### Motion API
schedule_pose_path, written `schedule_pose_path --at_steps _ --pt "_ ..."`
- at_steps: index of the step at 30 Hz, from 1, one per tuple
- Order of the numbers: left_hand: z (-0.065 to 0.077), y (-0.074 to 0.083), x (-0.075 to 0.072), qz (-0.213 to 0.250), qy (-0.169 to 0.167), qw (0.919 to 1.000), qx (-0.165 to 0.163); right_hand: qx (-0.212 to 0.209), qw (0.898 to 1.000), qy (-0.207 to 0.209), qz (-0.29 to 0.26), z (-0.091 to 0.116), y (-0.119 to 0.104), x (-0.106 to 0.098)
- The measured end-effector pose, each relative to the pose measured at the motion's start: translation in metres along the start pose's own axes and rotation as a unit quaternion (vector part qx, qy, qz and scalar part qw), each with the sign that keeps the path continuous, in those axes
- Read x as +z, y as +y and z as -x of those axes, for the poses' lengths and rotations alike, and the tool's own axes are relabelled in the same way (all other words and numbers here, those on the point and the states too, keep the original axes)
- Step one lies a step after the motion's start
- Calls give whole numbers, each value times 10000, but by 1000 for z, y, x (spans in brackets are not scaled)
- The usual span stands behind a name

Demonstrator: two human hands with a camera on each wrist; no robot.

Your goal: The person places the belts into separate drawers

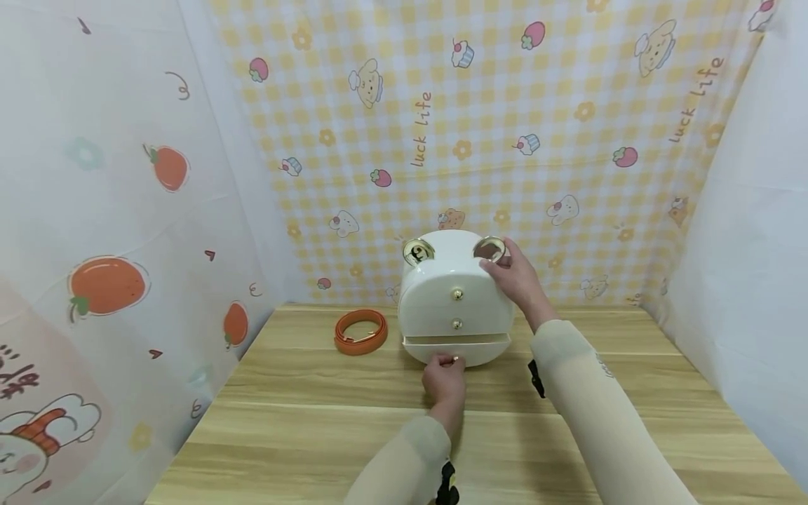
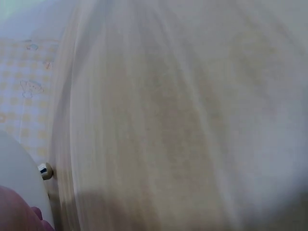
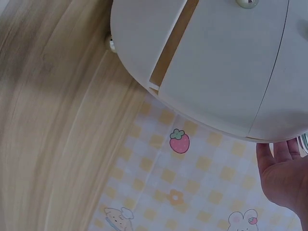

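Note:
A white rounded storage box point(image 1: 451, 280) with gold-rimmed ears stands on the table, its bottom drawer point(image 1: 482, 352) pulled partly out. My left hand point(image 1: 445, 382) pinches the small knob on that drawer's front. At the box's upper right corner, my right hand point(image 1: 519, 282) grips around the ear point(image 1: 489, 247), thumb in front and fingers behind. The right wrist view shows the right hand's fingers point(image 3: 280, 151) against the box's side and the gap above the drawer. In the left wrist view, only part of the left hand point(image 2: 19, 211) appears, beside a gold foot point(image 2: 45, 171).
A coiled orange strap point(image 1: 360, 333) with a gold-coloured buckle lies on the wooden table point(image 1: 303, 421), left of the box. Behind the box hangs a yellow checked cloth point(image 1: 429, 189); white cloths enclose both sides.

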State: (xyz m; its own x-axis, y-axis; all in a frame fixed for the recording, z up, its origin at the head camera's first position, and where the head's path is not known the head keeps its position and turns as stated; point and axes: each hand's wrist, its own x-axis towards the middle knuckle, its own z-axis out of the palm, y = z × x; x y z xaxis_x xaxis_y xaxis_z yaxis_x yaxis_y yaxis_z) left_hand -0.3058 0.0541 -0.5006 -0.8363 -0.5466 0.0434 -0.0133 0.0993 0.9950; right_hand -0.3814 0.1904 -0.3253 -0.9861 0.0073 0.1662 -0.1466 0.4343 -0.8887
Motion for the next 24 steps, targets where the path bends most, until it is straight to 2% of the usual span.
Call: schedule_pose_path --at_steps 10,19,24 --pt "14 1 -15 104 -213 9996 133 21 10000 -49 -79 1 -1 1" --pt "31 1 -30 160 -482 9987 -93 35 10000 -49 -25 0 0 0" --pt "41 1 -39 92 -551 9984 -85 10 10000 -49 -48 1 1 -1"
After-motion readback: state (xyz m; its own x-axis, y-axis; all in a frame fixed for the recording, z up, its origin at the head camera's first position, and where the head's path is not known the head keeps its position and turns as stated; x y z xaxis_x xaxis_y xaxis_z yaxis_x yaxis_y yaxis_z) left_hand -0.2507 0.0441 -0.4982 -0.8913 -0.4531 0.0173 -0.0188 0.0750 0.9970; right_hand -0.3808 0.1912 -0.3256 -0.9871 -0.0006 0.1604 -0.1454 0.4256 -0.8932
